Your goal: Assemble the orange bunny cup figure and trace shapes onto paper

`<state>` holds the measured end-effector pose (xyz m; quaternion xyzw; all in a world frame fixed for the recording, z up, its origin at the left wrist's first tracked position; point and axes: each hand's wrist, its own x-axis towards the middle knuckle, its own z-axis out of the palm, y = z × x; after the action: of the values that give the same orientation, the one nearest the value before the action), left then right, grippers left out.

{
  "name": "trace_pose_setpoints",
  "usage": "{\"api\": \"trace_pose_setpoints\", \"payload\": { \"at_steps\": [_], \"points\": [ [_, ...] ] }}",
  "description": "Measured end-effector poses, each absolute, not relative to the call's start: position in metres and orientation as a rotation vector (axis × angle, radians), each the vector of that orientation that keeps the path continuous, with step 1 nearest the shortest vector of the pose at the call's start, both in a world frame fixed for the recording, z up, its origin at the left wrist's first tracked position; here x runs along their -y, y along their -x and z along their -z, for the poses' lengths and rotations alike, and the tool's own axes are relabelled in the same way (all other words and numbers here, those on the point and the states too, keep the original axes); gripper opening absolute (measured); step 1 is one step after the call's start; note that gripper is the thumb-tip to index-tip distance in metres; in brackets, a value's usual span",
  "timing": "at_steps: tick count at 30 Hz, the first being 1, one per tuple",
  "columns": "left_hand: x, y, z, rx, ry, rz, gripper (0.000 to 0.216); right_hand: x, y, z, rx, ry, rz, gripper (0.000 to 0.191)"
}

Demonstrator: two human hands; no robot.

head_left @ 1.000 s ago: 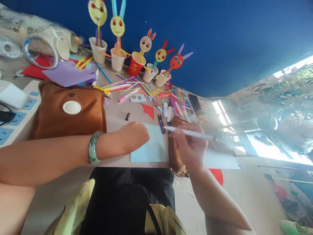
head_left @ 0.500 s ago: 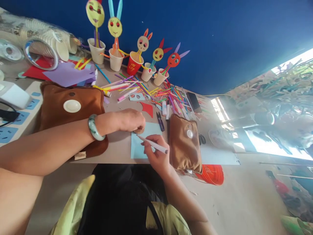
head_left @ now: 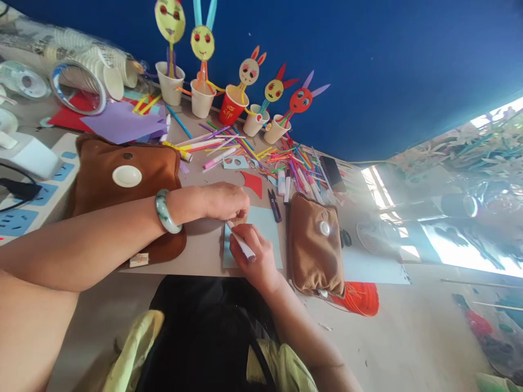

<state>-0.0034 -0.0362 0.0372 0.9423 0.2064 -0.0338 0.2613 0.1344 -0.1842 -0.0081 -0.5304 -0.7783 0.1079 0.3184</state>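
Note:
A white felt-tip marker (head_left: 244, 247) is gripped in my right hand (head_left: 259, 261), its tip slanting up and left toward the left side of a light blue sheet of paper (head_left: 267, 220). My left hand (head_left: 229, 200), with a green-and-white bangle on its wrist, rests at the paper's upper left. Its fingers are curled and pressed down on a small brownish thing, mostly hidden under them. The marker tip is close to those fingertips; whether it touches the paper, I cannot tell. Thread snips (head_left: 275, 206) lie just right of the paper, and a red paper scrap (head_left: 253, 185) lies above it.
Brown plush pouches flank the work area, a large one (head_left: 102, 190) left and a smaller one (head_left: 314, 253) right. Cups with paper-faced figures (head_left: 203, 98) line the blue wall. Coloured sticks and markers (head_left: 216, 158) lie scattered behind. A power strip (head_left: 44, 193) sits at far left.
My right hand has turned and shifted slightly left and down, so the marker stands steeper, its tip nearer my left fingers. The whole view has shifted a little, moving the scene rightward.

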Motion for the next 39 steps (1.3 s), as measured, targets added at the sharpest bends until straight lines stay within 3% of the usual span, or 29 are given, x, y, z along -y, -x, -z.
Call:
{"api": "trace_pose_setpoints", "payload": {
  "at_steps": [17, 39],
  "points": [
    [0.039, 0.003, -0.044, -0.596, -2.546, 0.131, 0.025, 0.182, -0.135, 0.012, 2.070, 1.411, -0.303, 0.021],
    [0.037, 0.004, -0.033, -0.523, -2.565, 0.044, 0.019, 0.189, -0.147, 0.002, 1.951, 1.449, -0.346, 0.006]
  ]
}}
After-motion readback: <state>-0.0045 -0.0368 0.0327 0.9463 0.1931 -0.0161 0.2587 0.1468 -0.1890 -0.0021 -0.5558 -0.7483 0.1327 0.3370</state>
